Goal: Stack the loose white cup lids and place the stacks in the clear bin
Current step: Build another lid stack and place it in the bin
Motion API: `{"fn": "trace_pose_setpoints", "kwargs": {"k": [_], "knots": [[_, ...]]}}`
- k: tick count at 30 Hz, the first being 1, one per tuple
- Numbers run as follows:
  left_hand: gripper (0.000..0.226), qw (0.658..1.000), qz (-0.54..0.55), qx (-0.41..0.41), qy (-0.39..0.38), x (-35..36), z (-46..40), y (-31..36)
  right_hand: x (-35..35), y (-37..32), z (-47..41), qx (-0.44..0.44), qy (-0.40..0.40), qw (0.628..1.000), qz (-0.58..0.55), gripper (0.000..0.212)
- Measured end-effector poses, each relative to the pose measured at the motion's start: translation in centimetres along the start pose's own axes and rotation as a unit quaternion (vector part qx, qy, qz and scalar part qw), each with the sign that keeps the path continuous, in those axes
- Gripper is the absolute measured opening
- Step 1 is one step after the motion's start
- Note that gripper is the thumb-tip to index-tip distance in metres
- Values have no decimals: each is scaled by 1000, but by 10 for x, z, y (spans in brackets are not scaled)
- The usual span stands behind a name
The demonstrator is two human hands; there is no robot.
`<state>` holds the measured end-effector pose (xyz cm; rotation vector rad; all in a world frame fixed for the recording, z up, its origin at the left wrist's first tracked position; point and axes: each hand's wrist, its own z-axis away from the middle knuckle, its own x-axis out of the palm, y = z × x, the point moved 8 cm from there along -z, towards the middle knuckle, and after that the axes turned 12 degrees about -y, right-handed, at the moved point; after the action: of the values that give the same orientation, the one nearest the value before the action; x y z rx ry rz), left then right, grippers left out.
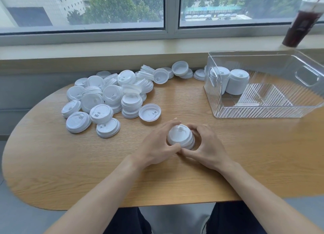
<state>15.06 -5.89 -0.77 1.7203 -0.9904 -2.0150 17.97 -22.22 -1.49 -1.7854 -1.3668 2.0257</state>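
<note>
Stack in hand: a short stack of white lids sits on the wooden table, toward the near edge and about midway along it, spout side up.
Left hand: the left hand cups the stack's left side, fingers curled round the rim, thumb at the stack's near side.
Right hand: the right hand cups the right side the same way, fingers curled against the lids; the two thumbs meet just in front of the stack.
Loose lids: a heap of loose white lids spreads over the left half of the table, reaching back to the far edge by the wall; some lie face up, some are turned over, a few are already nested. One upturned lid lies at the heap's near right fringe, a little beyond the hands.
Clear bin: the clear bin stands at the table's far right, well apart from the hands.
In the bin: two tall finished stacks stand upright in its far left corner, side by side.
Windowsill: a dark drink cup with a straw stands on the sill beyond the bin.
</note>
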Motion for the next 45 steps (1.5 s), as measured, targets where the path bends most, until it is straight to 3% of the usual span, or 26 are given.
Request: {"fn": "trace_pose_setpoints", "kwargs": {"k": [5, 8, 12, 16, 19, 23, 27, 30, 36, 42, 45], "knots": [[83, 993, -63, -78, 60, 6, -3, 8, 1, -1, 0, 14, -1, 1000, -4, 90], [77, 991, -71, -81, 76, 4, -4, 11, 1, -2, 1, 18, 2, 1000, 3, 95], [72, 998, 27, -40, 48, -3, -3, 8, 3, -1, 0, 19, -20, 1000, -10, 105], [79, 999, 39, -3, -27, 0, -3, 9, 3, 0, 0, 11, -22, 1000, -5, 106], [73, 999, 48, -13, 0, -1, -1, 5, 2, 0, 1, 10, -16, 1000, 3, 109], [85, 993, -26, -88, 72, -1, 6, -2, 1, -3, 1, 7, -3, 1000, 16, 106], [82, 989, -62, -82, 103, 1, 7, 5, 0, -3, 1, 12, 1, 1000, 10, 104], [69, 995, -4, -45, 92, -9, 5, 3, 1, -3, 1, 10, -2, 1000, -2, 100], [83, 1000, 17, -3, -24, -9, -2, -2, 0, -4, 1, 1, -13, 1000, -5, 86], [91, 994, -49, -80, 57, -1, 4, -2, 0, -4, 1, 10, -16, 1000, 1, 88], [85, 994, -41, -72, 76, 2, 4, 0, 0, -5, 2, 8, -14, 1000, -6, 90]]}}
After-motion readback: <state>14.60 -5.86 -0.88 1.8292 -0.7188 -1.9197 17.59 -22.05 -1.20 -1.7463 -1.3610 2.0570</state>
